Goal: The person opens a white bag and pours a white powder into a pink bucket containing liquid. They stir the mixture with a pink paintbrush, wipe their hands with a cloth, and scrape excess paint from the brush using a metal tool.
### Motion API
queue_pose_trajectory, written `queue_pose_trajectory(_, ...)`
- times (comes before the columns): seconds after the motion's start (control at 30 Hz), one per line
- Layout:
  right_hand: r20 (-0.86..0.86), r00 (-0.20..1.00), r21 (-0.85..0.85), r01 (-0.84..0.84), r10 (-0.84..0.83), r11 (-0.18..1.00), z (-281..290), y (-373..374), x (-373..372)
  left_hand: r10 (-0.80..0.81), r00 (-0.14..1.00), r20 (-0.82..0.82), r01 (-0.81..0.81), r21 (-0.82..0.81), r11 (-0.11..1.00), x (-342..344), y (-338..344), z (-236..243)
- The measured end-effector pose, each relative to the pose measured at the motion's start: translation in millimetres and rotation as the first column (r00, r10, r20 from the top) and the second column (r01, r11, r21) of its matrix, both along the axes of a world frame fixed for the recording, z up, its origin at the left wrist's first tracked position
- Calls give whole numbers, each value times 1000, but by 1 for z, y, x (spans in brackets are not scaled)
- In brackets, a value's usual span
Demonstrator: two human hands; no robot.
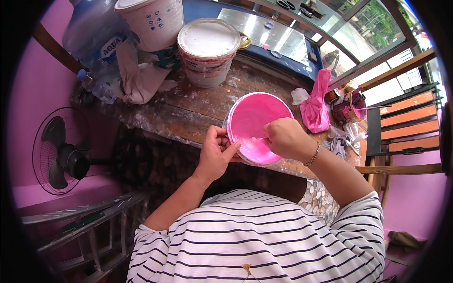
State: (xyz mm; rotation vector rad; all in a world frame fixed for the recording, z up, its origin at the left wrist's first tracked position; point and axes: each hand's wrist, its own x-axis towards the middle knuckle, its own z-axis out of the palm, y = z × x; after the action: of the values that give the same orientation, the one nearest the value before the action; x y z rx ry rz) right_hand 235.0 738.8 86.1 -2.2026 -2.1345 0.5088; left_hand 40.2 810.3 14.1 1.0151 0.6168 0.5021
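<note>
A round bucket, its inside coated bright pink, stands tilted toward me at the front edge of the wooden table. Pink paint lies in its lower part. My left hand grips the bucket's near left rim, the thumb over the edge and the fingers outside. Over the bucket's right side, my right hand is closed in a fist, knuckles up. What it holds is hidden beneath the fingers; a small pale bit shows just left of them.
Behind stand a lidded white bucket and another white bucket. A pink plastic bag and a paint-smeared can sit at the right. A fan and a metal ladder are at the left. A window lies beyond.
</note>
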Motion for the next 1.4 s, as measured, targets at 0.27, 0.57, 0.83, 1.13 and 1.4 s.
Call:
queue_pose_trajectory(0.27, 71, 994, 188, -89, 77, 978, -18, 16, 11, 89, 996, -17, -89, -18, 996, 3, -7, 6)
queue_pose_trajectory(0.57, -134, 974, 97, -172, 184, 980, -9, 13, 7, 200, 978, -51, -201, -7, 980, 3, -19, 8)
queue_pose_trajectory(0.83, 136, 958, -70, -245, 253, 967, -9, 19, 22, 225, 968, -113, -221, 49, 974, 5, -24, 13)
queue_pose_trajectory(1.13, 2, 965, 247, -254, 262, 935, -17, 23, 20, 282, 951, -129, -278, 47, 959, 7, -33, 14)
queue_pose_trajectory(1.4, -101, 935, -19, -342, 339, 939, -12, 16, 25, 293, 946, -135, -283, 91, 955, 10, -33, 12)
